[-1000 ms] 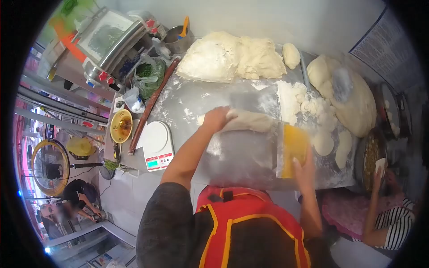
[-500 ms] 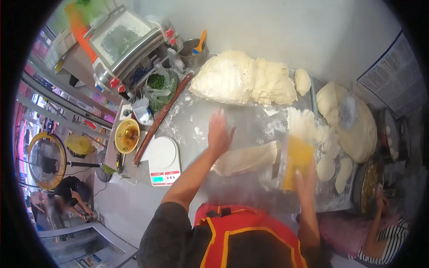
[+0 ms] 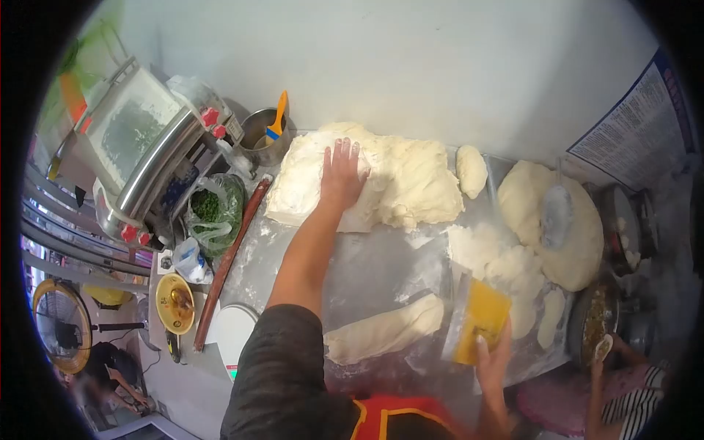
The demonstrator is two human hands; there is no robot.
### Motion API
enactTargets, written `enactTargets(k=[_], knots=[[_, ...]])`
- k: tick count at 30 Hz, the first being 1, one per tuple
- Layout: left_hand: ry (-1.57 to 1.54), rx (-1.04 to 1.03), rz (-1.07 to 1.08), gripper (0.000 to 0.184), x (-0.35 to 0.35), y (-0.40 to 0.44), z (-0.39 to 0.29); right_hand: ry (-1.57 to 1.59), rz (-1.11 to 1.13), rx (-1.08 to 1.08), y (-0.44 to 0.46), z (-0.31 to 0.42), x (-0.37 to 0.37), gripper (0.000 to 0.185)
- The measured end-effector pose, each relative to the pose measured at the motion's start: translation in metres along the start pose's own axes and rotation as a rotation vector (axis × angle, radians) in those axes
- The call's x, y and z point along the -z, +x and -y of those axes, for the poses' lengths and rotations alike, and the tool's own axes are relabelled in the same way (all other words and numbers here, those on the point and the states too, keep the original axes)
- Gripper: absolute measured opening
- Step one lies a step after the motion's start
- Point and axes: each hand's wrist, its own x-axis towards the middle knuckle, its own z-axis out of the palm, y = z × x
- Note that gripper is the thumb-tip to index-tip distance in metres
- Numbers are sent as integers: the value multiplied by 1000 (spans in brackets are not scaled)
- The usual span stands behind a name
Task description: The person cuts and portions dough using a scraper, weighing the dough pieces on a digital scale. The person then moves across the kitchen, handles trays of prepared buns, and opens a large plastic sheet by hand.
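My left hand lies with spread fingers on the floured left part of a large dough slab at the back of the metal table. My right hand grips a yellow scraper with a pale blade, held over the table's front right part. Between my left arm and the scraper rests a long strip of dough, touched by neither hand. Loose flour is spread behind the scraper.
A red-brown rolling pin, a white scale and a yellow bowl are at left. At right are a big dough mound with a clear scoop and a pan of filling. A co-worker's hand holds something small.
My left hand has gone from the dough strip to the slab at the back. The strip lies released. The scraper has stayed in my right hand and is tilted differently. The view has shifted.
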Motion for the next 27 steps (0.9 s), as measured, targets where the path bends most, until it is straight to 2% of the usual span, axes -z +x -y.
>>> enactTargets(k=[3,6,9,15,17,20,22,25,27], knots=[[-87,-14,19,63,-7,-2,2,-42,9,34,-7,-1,1,62],[-344,-15,354,61,44,-6,14,-34,13,58,-4,-2,-1,61],[-56,114,-61,64,51,-31,48,11,36,28,-2,6,-4,62],[-111,177,3,73,3,-27,91,-23,15,64,8,16,-12,62],[-136,188,78,73,-2,-20,100,-88,-9,90,6,13,-6,62],[-135,190,233,72,10,-7,99,-10,-13,62,2,11,-2,63],[-127,162,382,71,49,11,87,16,-7,49,0,10,-1,63],[-127,59,74,69,15,25,47,43,2,42,-1,5,-8,63],[-101,42,-5,69,-10,20,13,-18,-5,53,0,3,-6,64]])
